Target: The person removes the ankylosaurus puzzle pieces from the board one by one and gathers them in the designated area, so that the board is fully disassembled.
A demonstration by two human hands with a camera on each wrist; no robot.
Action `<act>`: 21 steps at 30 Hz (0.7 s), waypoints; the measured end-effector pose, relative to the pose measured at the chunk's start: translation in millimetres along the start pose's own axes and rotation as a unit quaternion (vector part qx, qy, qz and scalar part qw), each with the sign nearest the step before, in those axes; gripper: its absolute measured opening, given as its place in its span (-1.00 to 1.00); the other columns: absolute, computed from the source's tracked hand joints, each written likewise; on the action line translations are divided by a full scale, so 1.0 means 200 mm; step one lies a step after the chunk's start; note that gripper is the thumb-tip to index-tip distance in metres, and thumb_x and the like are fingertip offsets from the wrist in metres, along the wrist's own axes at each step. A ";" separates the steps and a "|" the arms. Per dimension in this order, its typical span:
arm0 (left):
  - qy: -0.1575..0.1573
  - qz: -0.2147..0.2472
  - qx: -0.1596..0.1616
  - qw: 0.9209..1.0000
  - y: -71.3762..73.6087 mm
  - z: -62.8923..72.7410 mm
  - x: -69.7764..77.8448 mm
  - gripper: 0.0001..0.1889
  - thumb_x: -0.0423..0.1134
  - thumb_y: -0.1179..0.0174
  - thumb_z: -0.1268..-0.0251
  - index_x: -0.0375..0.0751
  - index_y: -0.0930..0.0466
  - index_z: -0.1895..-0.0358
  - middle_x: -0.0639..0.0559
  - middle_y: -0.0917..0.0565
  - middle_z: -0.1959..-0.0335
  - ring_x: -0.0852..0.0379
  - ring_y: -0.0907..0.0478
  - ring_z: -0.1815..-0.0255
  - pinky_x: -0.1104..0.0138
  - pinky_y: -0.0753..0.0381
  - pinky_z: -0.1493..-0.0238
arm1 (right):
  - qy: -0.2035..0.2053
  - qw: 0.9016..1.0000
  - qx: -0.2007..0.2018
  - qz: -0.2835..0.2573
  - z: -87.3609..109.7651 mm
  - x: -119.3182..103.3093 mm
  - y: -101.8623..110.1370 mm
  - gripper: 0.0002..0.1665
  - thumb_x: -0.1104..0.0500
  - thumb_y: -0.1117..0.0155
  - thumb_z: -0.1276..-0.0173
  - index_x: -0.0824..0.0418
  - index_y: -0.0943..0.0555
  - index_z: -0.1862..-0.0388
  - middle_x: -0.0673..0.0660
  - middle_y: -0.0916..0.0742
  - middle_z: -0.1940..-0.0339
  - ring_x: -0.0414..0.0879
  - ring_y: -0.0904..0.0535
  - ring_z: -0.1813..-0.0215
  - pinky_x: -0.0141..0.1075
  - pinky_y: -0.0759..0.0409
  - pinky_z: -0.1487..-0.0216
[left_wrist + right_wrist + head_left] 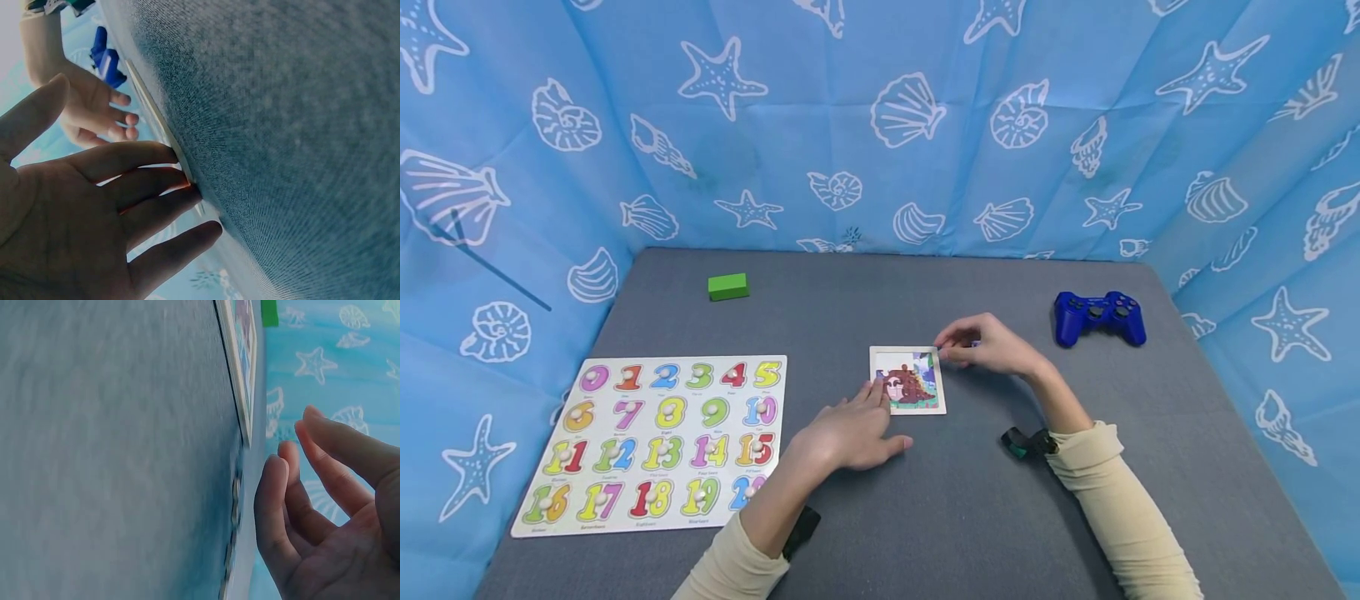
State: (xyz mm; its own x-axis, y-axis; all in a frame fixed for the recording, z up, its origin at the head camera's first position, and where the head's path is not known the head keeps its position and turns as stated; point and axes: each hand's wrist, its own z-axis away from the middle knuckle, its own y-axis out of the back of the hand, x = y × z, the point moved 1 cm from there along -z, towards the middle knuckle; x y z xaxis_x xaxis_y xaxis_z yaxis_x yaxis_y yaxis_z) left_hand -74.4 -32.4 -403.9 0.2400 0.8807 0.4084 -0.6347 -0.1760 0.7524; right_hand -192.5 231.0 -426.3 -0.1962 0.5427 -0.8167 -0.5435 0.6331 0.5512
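A small jigsaw puzzle (907, 392) in a pale square frame lies on the table, showing a brown spiny animal; its upper left part is bare white. My left hand (852, 427) rests its fingertips on the puzzle's left side, fingers extended and thumb apart. The right hand (992, 343) hovers at the frame's upper right corner, fingers bent, thumb near the index finger. In the right wrist view, nothing shows between the fingers of the right hand (331, 506). Several thin loose puzzle pieces (235, 503) lie on the table below it, mostly hidden by that hand in the head view.
To the left lies a white number board (651, 443) with knobbed colored numbers. A green block (728, 287) sits at the back left, and a blue game controller (1099, 318) at the back right. A blue seashell-print curtain (880, 175) surrounds the grey table (970, 517).
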 end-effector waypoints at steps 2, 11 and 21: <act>0.001 0.000 -0.002 1.000 0.00 0.00 0.00 -0.08 0.30 -0.06 -0.66 -0.31 -0.11 -0.74 -0.17 0.02 -0.85 -0.08 0.04 -0.87 -0.23 -0.23 -0.74 | 0.006 1.000 -0.009 -0.003 -0.01 -0.01 -0.02 -0.74 0.27 -0.42 -0.53 0.35 -0.78 -0.12 0.30 -0.84 0.09 -0.08 -0.74 0.25 -0.27 -0.79 0.20; -0.002 0.004 0.001 1.000 0.00 0.00 0.00 -0.09 0.29 -0.06 -0.67 -0.31 -0.11 -0.74 -0.17 0.02 -0.85 -0.10 0.03 -0.87 -0.25 -0.24 -0.73 | 0.043 0.997 -0.048 0.041 -0.07 -0.06 -0.11 -0.79 0.32 -0.40 -0.54 0.33 -0.80 -0.07 0.22 -0.84 0.16 -0.15 -0.66 0.23 -0.41 -0.64 0.17; -0.003 0.004 0.001 1.000 0.00 0.00 0.00 -0.09 0.29 -0.06 -0.67 -0.32 -0.12 -0.74 -0.18 0.01 -0.85 -0.09 0.03 -0.87 -0.25 -0.24 -0.73 | 0.029 0.992 -0.037 0.118 -0.10 -0.11 -0.16 -0.90 0.28 -0.47 -0.48 0.26 -0.84 0.09 0.09 -0.78 0.34 -0.20 -0.56 0.30 -0.41 -0.54 0.24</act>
State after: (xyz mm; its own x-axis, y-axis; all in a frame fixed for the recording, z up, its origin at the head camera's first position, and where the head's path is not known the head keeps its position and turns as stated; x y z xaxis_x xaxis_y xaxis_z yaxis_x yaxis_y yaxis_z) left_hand -74.1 -32.2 -403.7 0.2386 0.8766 0.4179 -0.6360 -0.1842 0.7494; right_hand -186.6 188.0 -429.2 -0.3704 0.6368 -0.6762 -0.5352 0.4487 0.7157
